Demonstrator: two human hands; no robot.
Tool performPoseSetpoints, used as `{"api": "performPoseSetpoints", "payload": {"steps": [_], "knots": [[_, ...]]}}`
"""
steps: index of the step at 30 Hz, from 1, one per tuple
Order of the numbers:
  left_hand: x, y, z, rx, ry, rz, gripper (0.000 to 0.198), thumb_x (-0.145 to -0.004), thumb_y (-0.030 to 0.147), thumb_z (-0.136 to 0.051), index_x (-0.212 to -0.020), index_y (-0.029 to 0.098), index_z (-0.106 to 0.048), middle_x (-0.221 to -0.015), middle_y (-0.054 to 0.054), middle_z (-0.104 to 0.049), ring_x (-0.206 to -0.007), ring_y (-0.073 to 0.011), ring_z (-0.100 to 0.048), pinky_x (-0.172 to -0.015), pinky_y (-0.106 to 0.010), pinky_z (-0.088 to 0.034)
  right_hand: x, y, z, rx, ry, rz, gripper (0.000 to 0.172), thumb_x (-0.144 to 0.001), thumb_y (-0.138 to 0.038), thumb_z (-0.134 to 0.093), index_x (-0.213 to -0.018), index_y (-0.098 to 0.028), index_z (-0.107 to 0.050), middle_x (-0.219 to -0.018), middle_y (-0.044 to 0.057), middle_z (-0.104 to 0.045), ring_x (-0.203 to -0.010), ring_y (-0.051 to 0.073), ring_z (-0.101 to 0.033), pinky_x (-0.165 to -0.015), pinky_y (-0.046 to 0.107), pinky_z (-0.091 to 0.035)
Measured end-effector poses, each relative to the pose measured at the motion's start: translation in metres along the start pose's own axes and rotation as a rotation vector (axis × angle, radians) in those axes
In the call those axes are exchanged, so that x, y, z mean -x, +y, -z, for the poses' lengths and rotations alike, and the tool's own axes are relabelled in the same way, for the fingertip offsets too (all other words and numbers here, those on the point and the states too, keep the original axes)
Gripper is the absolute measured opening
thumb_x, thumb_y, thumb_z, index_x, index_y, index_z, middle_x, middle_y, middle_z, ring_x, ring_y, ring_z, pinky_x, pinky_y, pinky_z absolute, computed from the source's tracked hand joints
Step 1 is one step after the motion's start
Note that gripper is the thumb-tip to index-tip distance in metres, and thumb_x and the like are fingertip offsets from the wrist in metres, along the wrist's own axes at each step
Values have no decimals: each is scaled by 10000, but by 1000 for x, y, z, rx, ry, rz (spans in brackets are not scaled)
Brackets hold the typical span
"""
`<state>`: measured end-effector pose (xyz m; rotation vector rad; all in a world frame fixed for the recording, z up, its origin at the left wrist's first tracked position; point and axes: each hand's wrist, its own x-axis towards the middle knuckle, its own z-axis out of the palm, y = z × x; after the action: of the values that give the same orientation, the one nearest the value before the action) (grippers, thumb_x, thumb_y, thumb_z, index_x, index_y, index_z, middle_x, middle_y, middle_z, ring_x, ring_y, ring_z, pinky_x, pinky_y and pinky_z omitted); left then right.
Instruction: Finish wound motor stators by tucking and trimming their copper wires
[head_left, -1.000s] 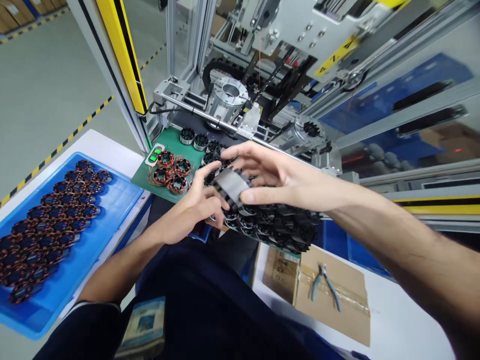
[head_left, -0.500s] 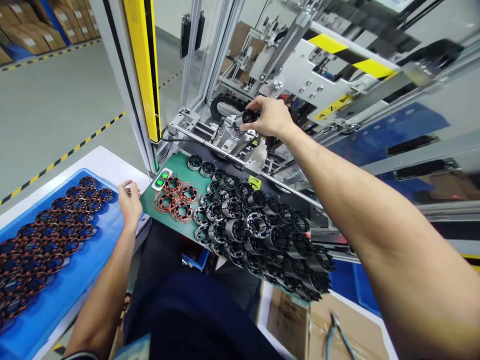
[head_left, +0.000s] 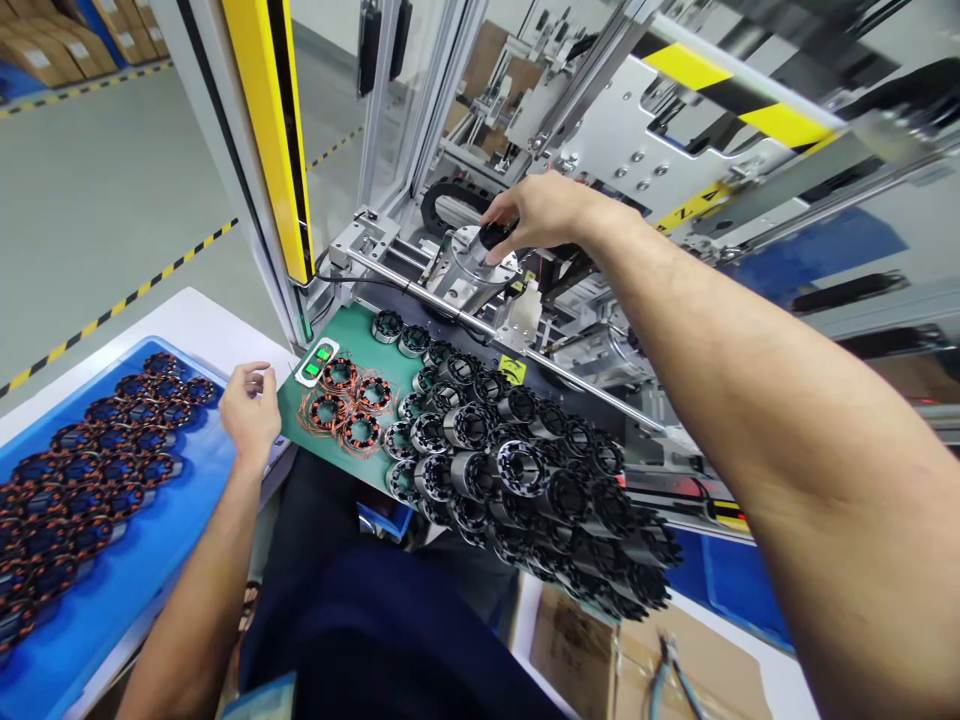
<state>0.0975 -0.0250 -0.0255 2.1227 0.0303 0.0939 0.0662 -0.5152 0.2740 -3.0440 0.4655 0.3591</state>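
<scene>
My right hand reaches into the machine and is closed on a black stator core, pressing it onto a round metal fixture. My left hand hovers over the right edge of a blue tray, fingers loosely curled, holding nothing I can see. The tray holds several copper-wound stators. On the green mat lie several wound stators and a dense pile of bare black stator cores.
A green-lit button box sits at the mat's far left corner. A yellow-striped post and aluminium frame border the machine. Cardboard with pliers lies at lower right. Cartons stand across the floor at far left.
One second ago both hands held a black core over the pile. Since then my right hand carried it up onto the metal fixture, while my left hand swung left to the blue tray's edge.
</scene>
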Motion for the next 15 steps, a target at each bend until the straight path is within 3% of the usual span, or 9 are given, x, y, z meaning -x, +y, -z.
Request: {"api": "performPoseSetpoints", "payload": {"steps": [6,9,12,15], "knots": [[2,3,-9,62,-132,71,345,-1088,478,-668,-1180,200,-850,-1103,-78,-878,-965,-250,-793,-936,-350,-622,0,-9,-2,34,-93,1,730,-1047,-479,-1035,-1683,-182,-833,-1621,160,-843,-1455,329,-767,-1331,490,-538],[3,7,-13,72,-86,92,315,-1085,459,-684,-1167,199,-841,-1077,-65,-863,-968,-249,-777,-958,-354,-609,-2,-17,10,42,-124,-41,779,-1125,-676,-922,-1755,-239,-784,-1746,153,-778,-1594,411,-712,-1451,641,-458],[3,13,-14,85,-66,100,244,-1064,409,-730,-1124,198,-837,-983,-38,-816,-922,-240,-740,-962,-353,-586,-11,-19,21,-114,61,17,744,-1228,-798,-684,-1721,-253,-797,-1728,127,-792,-1523,356,-739,-1452,616,-450],[4,21,-13,109,-59,125,168,-1091,326,-728,-1111,185,-816,-937,-26,-774,-900,-227,-709,-973,-354,-572,-26,-26,9,-333,268,103,684,-1334,-638,-416,-1701,-184,-773,-1630,148,-827,-1334,247,-778,-1346,463,-533]]}}
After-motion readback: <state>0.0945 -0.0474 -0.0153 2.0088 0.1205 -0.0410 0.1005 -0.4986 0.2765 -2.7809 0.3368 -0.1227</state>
